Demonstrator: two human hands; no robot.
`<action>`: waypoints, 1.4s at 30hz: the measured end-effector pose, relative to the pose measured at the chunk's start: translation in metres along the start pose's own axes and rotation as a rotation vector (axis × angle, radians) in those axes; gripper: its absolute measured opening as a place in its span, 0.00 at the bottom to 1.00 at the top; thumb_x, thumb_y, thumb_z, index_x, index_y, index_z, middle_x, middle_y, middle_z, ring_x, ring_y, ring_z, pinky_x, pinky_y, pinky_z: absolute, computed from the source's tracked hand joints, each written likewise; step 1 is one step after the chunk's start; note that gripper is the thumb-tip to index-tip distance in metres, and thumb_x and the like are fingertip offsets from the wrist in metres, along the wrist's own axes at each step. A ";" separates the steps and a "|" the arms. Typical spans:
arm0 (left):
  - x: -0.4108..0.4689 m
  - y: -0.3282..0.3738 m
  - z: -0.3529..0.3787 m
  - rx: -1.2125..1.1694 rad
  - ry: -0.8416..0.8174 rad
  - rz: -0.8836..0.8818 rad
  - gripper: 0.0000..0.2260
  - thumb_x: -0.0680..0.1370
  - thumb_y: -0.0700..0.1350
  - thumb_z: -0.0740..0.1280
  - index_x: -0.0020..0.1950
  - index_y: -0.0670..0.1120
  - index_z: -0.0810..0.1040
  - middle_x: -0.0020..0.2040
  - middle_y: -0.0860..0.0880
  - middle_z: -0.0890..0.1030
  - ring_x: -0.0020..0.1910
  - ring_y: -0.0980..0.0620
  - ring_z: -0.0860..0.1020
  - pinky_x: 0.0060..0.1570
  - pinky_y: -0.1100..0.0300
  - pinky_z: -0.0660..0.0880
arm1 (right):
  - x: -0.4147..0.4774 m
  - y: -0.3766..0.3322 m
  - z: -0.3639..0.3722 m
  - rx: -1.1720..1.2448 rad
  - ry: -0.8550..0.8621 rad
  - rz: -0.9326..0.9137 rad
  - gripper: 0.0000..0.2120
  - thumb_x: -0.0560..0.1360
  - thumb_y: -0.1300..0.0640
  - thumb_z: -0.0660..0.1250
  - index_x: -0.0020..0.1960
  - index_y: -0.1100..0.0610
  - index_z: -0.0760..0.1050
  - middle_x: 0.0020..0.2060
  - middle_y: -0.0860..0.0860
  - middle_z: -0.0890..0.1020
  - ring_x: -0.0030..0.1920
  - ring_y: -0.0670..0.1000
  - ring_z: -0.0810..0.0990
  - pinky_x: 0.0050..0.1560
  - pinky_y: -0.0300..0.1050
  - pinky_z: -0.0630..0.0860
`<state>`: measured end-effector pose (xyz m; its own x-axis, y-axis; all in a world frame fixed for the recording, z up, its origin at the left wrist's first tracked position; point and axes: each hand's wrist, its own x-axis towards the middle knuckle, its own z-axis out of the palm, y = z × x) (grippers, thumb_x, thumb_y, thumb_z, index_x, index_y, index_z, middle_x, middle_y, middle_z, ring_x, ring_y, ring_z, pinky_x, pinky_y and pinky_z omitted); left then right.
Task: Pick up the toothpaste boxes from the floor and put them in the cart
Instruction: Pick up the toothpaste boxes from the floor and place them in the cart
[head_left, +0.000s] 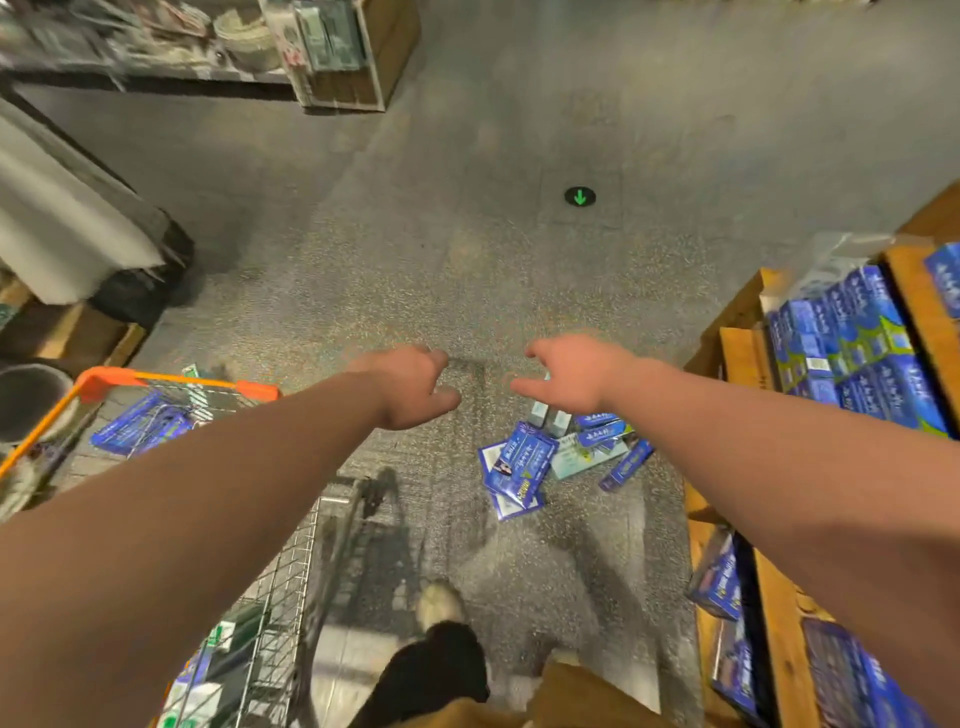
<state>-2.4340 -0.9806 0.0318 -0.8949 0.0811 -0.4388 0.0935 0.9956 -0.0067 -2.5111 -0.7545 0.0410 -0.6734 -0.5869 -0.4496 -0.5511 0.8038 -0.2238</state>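
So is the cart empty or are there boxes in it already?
Not empty: blue boxes lie inside the wire cart, behind its mesh.

Open floor (467, 234) between cart (171, 382) and wooden shelves (748, 358).

Blue and pale-green toothpaste boxes (524, 467) are strewn in a loose heap on the floor (467, 260) — more boxes (140, 431) are seen lying flat inside the orange-rimmed wire cart (257, 389).

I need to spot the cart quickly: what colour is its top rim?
Orange, seen best in the head view, along the cart's rim.
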 end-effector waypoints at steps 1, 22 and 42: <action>0.013 0.002 0.004 -0.020 -0.015 0.006 0.29 0.81 0.64 0.56 0.74 0.46 0.67 0.68 0.43 0.75 0.62 0.43 0.76 0.54 0.51 0.74 | 0.007 0.010 0.004 0.014 -0.015 0.018 0.34 0.80 0.33 0.58 0.75 0.57 0.69 0.67 0.59 0.78 0.66 0.61 0.76 0.65 0.52 0.74; 0.360 0.009 0.289 -0.155 -0.263 0.019 0.32 0.79 0.68 0.56 0.73 0.45 0.66 0.69 0.42 0.73 0.65 0.39 0.74 0.56 0.47 0.72 | 0.286 0.203 0.273 0.209 -0.184 0.222 0.30 0.82 0.38 0.59 0.75 0.56 0.67 0.70 0.59 0.74 0.69 0.61 0.73 0.65 0.52 0.71; 0.539 0.045 0.616 -0.086 -0.228 -0.068 0.28 0.79 0.65 0.59 0.71 0.47 0.68 0.67 0.44 0.75 0.63 0.41 0.76 0.53 0.48 0.72 | 0.469 0.314 0.618 0.278 -0.009 0.337 0.27 0.79 0.41 0.65 0.66 0.60 0.67 0.62 0.60 0.75 0.63 0.63 0.76 0.56 0.53 0.73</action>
<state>-2.6437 -0.9215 -0.7583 -0.7753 0.0112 -0.6315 -0.0096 0.9995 0.0294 -2.6953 -0.7177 -0.7747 -0.7877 -0.2877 -0.5448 -0.1469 0.9465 -0.2874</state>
